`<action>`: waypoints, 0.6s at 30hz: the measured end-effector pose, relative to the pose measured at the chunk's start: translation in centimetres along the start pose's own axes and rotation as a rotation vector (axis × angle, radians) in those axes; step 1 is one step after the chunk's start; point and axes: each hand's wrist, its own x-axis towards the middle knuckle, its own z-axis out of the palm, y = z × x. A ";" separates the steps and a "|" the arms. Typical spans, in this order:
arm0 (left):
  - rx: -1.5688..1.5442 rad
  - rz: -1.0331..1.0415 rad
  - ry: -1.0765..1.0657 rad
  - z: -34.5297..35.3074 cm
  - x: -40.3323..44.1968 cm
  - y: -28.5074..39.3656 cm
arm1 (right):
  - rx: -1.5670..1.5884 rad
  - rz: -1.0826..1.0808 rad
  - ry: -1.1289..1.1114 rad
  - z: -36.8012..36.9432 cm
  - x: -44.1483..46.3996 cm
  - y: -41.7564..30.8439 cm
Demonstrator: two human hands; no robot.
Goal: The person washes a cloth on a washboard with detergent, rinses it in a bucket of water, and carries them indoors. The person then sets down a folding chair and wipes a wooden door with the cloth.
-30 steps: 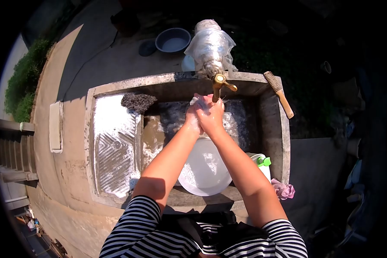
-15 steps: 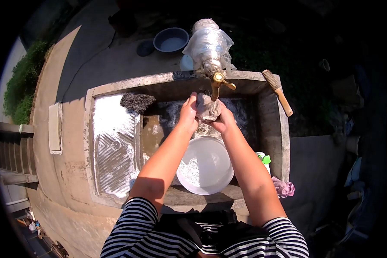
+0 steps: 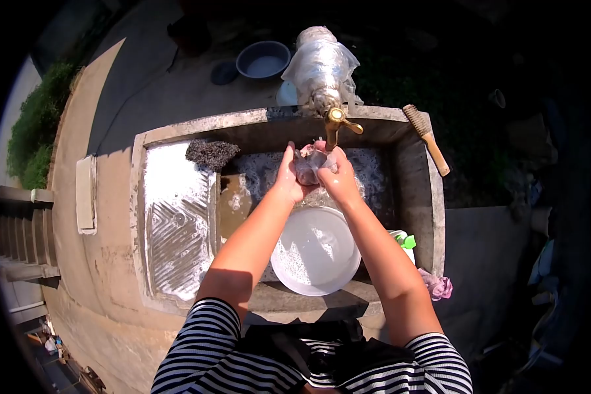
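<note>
A wet, greyish cloth point(image 3: 307, 168) is bunched between my two hands, just below the brass tap point(image 3: 335, 123). My left hand point(image 3: 289, 180) cups it from the left, its thumb raised along the side. From the right, my right hand point(image 3: 340, 178) presses into the cloth with curled fingers. Both hands look wet. A white basin point(image 3: 314, 293) of sudsy water stands in the sink below my wrists, between my forearms. Whether water is running from the tap is hard to see behind my fingers.
The concrete sink point(image 3: 435, 203) has a foamy ridged washboard point(image 3: 177, 226) at left, with a dark wet bundle point(image 3: 212, 155) on it. A wooden brush point(image 3: 428, 143) lies on the right rim. Nearby are a green-capped bottle point(image 3: 406, 241), a pink cloth point(image 3: 438, 286) and a grey basin point(image 3: 264, 64).
The cloth is squeezed into a smaller bunch. My right hand has turned and closed over it, and the fingers of both hands have come nearer together.
</note>
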 end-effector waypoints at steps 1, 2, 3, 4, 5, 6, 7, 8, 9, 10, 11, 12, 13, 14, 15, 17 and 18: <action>-0.074 0.058 -0.118 0.3 0.6 -0.3 | -0.189 -0.158 -0.001 0.5 -0.1 -0.3; 0.109 0.134 -0.160 0.3 0.8 -0.6 | -0.379 -0.318 -0.002 1.0 -0.4 -0.7; 0.018 0.064 -0.466 -1.6 3.7 -1.0 | -0.525 -0.323 0.042 1.9 -0.8 0.3; -0.076 -0.010 -0.769 -1.0 4.4 -0.9 | -0.585 -0.398 0.130 2.4 -0.8 -1.3; -0.004 0.085 -0.478 -1.4 3.9 -1.5 | -0.591 -0.342 0.162 2.7 -0.4 -1.1; 0.070 0.175 -0.185 1.1 1.0 -1.5 | -0.594 -0.285 0.195 2.7 0.5 -0.5; 0.116 0.222 -0.050 1.7 0.5 -1.4 | -0.415 -0.136 0.176 2.4 1.4 1.1; 0.162 0.266 0.088 2.2 0.3 -1.3 | -0.341 -0.043 0.222 2.1 1.9 1.1; 0.175 0.212 0.253 3.0 -0.3 -1.3 | -0.058 0.151 0.257 1.8 2.6 2.5; 0.177 0.202 0.259 2.7 0.2 -1.3 | 0.228 0.345 0.288 1.7 3.1 3.2; 0.253 0.323 0.231 2.3 0.7 -1.3 | 0.446 0.452 0.360 1.7 3.1 4.0; 0.327 0.439 0.209 1.6 1.1 -1.4 | 0.497 0.561 0.358 1.6 2.8 3.0; 0.447 0.456 0.140 1.7 0.4 -0.7 | 0.762 0.744 0.148 0.9 2.3 1.9; 0.573 0.478 0.144 2.0 -0.2 -0.4 | 1.025 0.907 -0.073 0.1 2.0 1.4; 0.742 0.510 0.114 1.1 0.4 0.1 | 1.099 0.875 -0.089 0.3 1.8 1.5; 1.222 0.684 0.208 0.3 1.6 2.0 | 1.249 0.814 -0.128 0.6 1.4 1.8; 1.533 0.820 0.346 0.4 1.7 2.6 | 1.269 0.805 -0.111 0.8 1.6 1.8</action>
